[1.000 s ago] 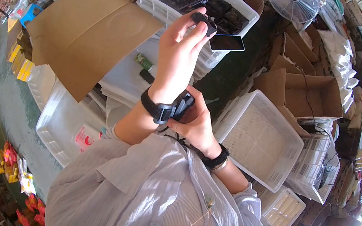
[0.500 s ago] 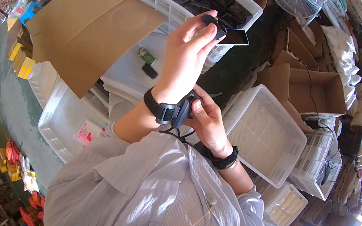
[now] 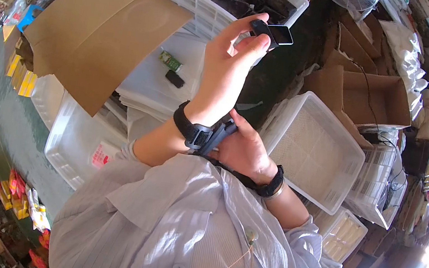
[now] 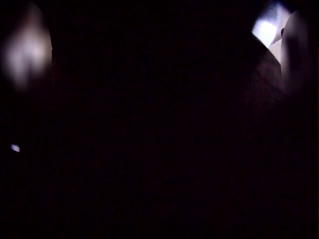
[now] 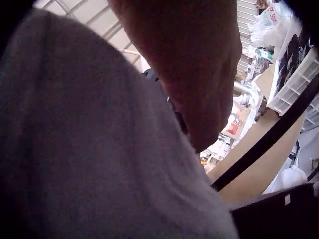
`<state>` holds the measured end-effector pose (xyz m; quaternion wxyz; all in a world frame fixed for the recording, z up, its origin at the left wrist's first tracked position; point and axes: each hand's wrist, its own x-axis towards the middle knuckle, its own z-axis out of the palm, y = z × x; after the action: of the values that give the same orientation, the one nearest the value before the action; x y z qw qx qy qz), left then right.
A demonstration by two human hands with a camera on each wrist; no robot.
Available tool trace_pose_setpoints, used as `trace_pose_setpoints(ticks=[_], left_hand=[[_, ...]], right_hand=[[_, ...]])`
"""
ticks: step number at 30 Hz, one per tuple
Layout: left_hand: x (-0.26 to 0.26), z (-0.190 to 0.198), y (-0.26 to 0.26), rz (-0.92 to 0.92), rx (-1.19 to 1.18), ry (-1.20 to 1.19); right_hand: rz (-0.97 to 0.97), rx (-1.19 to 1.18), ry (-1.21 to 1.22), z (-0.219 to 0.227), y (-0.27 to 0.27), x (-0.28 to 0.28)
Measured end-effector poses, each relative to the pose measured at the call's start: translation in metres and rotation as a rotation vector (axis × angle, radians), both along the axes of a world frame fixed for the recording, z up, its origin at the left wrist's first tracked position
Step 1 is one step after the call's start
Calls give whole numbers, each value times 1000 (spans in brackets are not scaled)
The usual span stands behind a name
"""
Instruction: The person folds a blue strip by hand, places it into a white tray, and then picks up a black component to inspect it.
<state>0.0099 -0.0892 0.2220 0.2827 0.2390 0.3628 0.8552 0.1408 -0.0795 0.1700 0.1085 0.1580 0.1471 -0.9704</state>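
Observation:
My left hand is raised and pinches a small black object between thumb and fingers. A dark, pale-edged flat panel juts out just beyond it. Round the left wrist runs a black strap with a dark wrist device on it. My right hand grips that device from the right side, thumb pointing up along it; its other fingers are mostly hidden. The left wrist view is almost wholly black. In the right wrist view, shirt cloth fills much of the picture, with part of a hand above it.
A white crate of dark packs stands ahead, beside a large cardboard sheet. A green packet and a small black item lie on a white surface. An empty white crate and open cardboard boxes stand right.
My left hand has moved slightly right with the small black object, and the flat panel beside it looks narrower. The right hand has shifted on the wrist device, which is now turned.

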Motion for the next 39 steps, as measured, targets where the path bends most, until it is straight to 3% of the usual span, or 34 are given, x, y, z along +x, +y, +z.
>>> trace_pose_setpoints(ticks=[3, 9, 12, 18, 21, 22, 25, 31, 34, 37, 39], left_hand=[[3, 4, 0, -2, 10, 24], [3, -2, 2, 7, 15, 36], [3, -7, 4, 0, 20, 47], [3, -12, 9, -10, 8, 10], [1, -13, 10, -12, -9, -4], [0, -14, 10, -13, -16, -11], [-7, -13, 9, -10, -19, -12], [-11, -15, 10, 23, -49, 30], [-8, -13, 12, 28, -38, 16], [-11, -7, 13, 33, 4, 6], [-11, -3, 13, 21, 39, 8]], right_hand=[[3, -12, 27, -3, -3, -3], [-315, 507, -106, -3, -10, -5], [-297, 884, -268, -8, -6, -3], [-555, 1347, -187, -25, -9, -11], [-538, 1303, -200, -15, -13, -12], [-634, 1277, -172, -13, -16, -15], [-503, 1116, -304, -11, -10, -6], [-471, 1087, -215, -27, -11, -9], [-271, 732, -236, -19, -4, -9], [-70, 154, -74, -6, 0, -8], [30, -80, 43, -17, 5, -8]])
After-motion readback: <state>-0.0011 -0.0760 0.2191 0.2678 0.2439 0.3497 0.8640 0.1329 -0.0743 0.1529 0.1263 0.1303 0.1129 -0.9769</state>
